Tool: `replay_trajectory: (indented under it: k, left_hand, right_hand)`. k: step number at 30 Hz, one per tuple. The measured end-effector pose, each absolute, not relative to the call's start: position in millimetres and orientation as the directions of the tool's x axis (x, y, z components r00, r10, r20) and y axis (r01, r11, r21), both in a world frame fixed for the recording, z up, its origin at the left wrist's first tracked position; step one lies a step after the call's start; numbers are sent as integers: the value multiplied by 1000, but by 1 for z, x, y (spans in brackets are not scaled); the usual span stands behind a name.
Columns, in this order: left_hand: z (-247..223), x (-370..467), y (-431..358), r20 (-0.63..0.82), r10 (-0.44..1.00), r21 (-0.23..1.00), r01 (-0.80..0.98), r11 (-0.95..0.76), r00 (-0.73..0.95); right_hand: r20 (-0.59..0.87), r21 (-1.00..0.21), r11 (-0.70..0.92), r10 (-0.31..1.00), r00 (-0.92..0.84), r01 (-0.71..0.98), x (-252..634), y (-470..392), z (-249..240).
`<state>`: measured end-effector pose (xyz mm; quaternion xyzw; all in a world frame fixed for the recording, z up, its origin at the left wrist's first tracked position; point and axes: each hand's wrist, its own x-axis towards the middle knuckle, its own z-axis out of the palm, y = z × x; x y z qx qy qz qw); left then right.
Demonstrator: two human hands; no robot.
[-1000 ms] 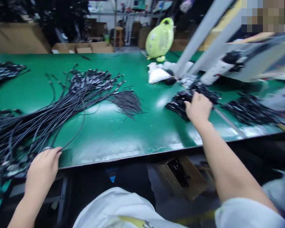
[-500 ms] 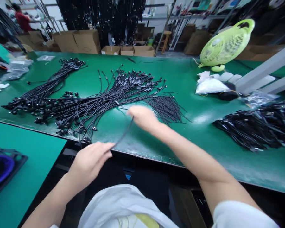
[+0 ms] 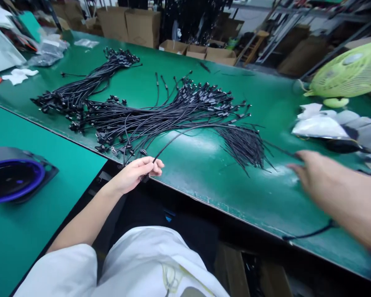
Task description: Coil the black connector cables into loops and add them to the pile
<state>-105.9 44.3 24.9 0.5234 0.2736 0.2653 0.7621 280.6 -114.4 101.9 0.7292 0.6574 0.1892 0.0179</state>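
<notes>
My left hand (image 3: 139,171) is closed round the end of a black cable (image 3: 173,142), just over the table's front edge. A dark connector pokes out below its fingers. From there the cable arcs up to the right, over the pile of black cables (image 3: 160,113) with connectors at their ends. Right of that pile lies a bundle of thin black strands (image 3: 244,146). My right hand (image 3: 312,173), smeared by motion, is over the table further right, its fingers closed on a thin black strand (image 3: 280,148) that runs back toward the bundle. A short dark cord (image 3: 311,235) shows below my right wrist.
Another cable bundle (image 3: 95,80) lies at the back left. A green fan (image 3: 346,68) and a white plastic bag (image 3: 321,126) are at the right. A purple-rimmed black object (image 3: 15,177) sits on the left table. Cardboard boxes (image 3: 142,27) stand behind.
My right hand has moved far to the right, away from my left hand. My left hand is still on the black cable. The view has turned toward the left and down.
</notes>
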Motion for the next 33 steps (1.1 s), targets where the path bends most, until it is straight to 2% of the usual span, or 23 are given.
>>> replay_trajectory:
  k: [3, 5, 7, 8, 10, 12, 14, 16, 19, 22, 24, 26, 30, 33]
  left_hand:
    - [22, -85, 40, -171, 690, 937, -101, 335, 703]
    - [21, -74, 35, -195, 689, 946, -52, 320, 698]
    - [22, -65, 28, -161, 714, 972, -15, 233, 681]
    - [22, -61, 24, -99, 739, 991, -2, 135, 666]
    - [23, -53, 12, 107, 749, 985, 33, -170, 654]
    - [21, -44, -1, 304, 628, 868, 64, -492, 717]
    - [19, -36, -15, 365, 436, 726, 42, -687, 823]
    - [19, -34, -26, 296, 313, 682, 30, -731, 903]
    - [25, -44, -26, 79, 319, 813, 125, -569, 944]
    - [38, -70, -7, -88, 382, 986, 136, -98, 920]
    - [45, -90, 9, -99, 463, 967, -25, 255, 881]
    - [49, -106, 20, -88, 564, 863, -221, 455, 821]
    - [51, -113, 24, -76, 639, 747, -381, 544, 765]
    - [51, -107, 19, -77, 626, 776, -348, 527, 776]
  right_hand:
    - [137, 404, -14, 989, -46, 914, 248, -146, 92]
    - [154, 394, 37, 982, -105, 918, 229, -158, 92]
    - [184, 354, 49, 975, -121, 934, 213, -163, 90]
    - [172, 320, 62, 977, -122, 946, 206, -164, 89]
    - [81, 204, 137, 984, -156, 969, 190, -162, 84]
    - [-27, 52, 225, 974, -224, 973, 172, -155, 81]
    - [-63, -65, 255, 964, -259, 965, 157, -143, 82]
    - [-49, -152, 232, 969, -242, 961, 152, -129, 86]
    - [-56, -294, 218, 968, -245, 931, 171, -111, 89]
    - [-6, -404, 184, 979, -204, 896, 214, -110, 78]
    - [69, -450, 113, 993, -91, 886, 242, -116, 66]
    - [118, -488, 51, 993, 8, 872, 261, -123, 54]
    - [166, -523, 16, 982, 84, 852, 268, -131, 45]
    - [251, -534, -47, 944, 212, 844, 263, -132, 48]
